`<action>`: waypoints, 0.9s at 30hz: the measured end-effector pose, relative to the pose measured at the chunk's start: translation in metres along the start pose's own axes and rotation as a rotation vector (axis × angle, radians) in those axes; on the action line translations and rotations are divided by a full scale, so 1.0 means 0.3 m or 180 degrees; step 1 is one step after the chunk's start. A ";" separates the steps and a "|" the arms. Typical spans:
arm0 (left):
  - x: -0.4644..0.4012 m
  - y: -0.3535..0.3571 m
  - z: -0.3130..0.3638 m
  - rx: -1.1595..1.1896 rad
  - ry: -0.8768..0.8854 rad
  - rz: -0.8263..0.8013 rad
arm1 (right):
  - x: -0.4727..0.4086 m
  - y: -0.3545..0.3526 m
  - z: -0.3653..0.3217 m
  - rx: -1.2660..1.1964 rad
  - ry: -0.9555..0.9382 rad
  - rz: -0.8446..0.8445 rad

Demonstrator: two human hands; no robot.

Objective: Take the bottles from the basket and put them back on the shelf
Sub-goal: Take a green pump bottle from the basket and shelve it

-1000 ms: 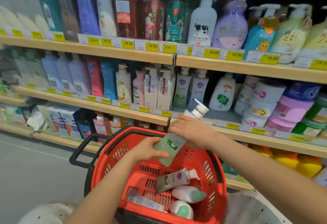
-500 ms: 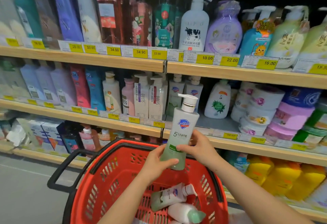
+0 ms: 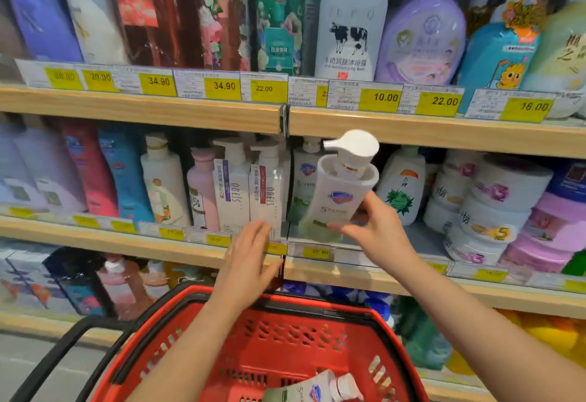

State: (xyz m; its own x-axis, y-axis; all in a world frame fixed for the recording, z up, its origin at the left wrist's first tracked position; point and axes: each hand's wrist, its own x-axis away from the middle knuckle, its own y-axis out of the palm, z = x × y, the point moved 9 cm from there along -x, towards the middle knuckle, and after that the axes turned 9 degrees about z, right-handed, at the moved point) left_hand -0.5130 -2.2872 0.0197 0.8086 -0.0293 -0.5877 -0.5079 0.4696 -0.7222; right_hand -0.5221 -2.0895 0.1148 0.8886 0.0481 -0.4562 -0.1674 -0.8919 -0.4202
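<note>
Shelf (image 3: 139, 252), middle tier, left portion: stocked solid with upright bottles in rows behind the price strip, so no room there. Likely why the bottle is headed further right.

Left hand (image 3: 250, 262): fingers straight and spread, palm down, holding nothing. It hovers over the shelf lip in front of the two white OBEIS bottles (image 3: 250, 189); contact with the edge cannot be confirmed. Judgement: positioned as a guard or guide beside the gap, ready to steady neighbours.

Pump bottle (image 3: 337, 198): white with green base, blue crest label, pump head at top. Tilted, top leaning toward the camera, base pointing into the shelf. Base sits over the open slot right of the shelf divider, in front of a matching bottle (image 3: 306, 176) with the same crest. Judgement: base-first tilt lets the tall pump clear the upper shelf board.

Right hand (image 3: 377, 230): grip closed around the pump bottle's lower body, thumb on the near face, fingers behind. Low hold presumably keeps the hand under the upper board.

Basket (image 3: 177, 335), red, below both arms: at least one more crest-label bottle (image 3: 314, 390) lies on its side inside. Task judged partway done.
</note>
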 end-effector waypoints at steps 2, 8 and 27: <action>-0.012 0.024 -0.012 -0.0208 0.0068 0.0009 | -0.058 0.031 0.000 -0.0013 -0.0050 0.0039; -0.002 0.080 -0.019 -0.0604 0.0269 0.0179 | -0.132 0.156 0.122 0.0333 0.0076 -0.0077; 0.029 0.106 -0.036 -0.0201 0.0059 0.0383 | -0.117 0.221 0.267 0.0850 0.0531 0.0605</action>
State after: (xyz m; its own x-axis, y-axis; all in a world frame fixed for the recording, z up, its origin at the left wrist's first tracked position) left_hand -0.5255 -2.2820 -0.0123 0.7352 0.0073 -0.6778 -0.6191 0.4143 -0.6671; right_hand -0.5984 -2.1143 0.0402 0.8846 -0.2008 -0.4210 -0.4223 -0.7279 -0.5402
